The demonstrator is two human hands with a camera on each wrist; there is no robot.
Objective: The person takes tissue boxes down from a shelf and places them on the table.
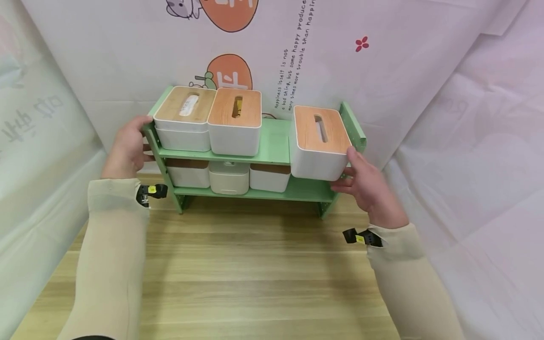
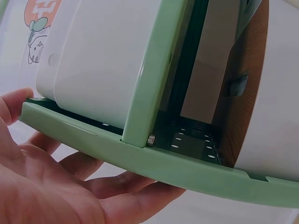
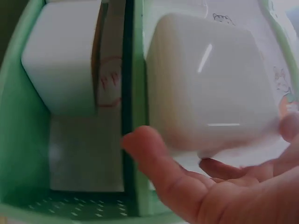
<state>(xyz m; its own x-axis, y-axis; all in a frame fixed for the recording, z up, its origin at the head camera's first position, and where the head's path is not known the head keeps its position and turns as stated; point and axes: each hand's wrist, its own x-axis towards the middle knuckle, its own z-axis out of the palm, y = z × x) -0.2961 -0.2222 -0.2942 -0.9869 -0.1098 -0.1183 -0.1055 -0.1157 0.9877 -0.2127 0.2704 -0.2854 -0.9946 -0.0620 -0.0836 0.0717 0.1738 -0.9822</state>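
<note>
My left hand (image 1: pixel 127 144) grips the left side panel of a green two-tier shelf (image 1: pixel 274 134). In the left wrist view its thumb lies at the end of the panel, with the fingers spread along the outer face. My right hand (image 1: pixel 371 189) holds a white tissue box (image 1: pixel 318 163) with a wood-look slotted lid at the right part of the upper tier. The thumb is at the lid's corner and the fingers are low on its side. This box juts over the shelf's front edge, tilted. In the right wrist view, the box's smooth white side (image 3: pixel 219 88) shows beside the fingers.
On the upper tier stand a wood-lidded box (image 1: pixel 182 139) at the left and another tissue box (image 1: pixel 235 141) beside it. Several white containers, including a cream box (image 1: pixel 229 182), sit on the lower tier. A printed white sheet (image 1: pixel 323 61) hangs behind; wood-grain flooring (image 1: pixel 255 264) lies in front.
</note>
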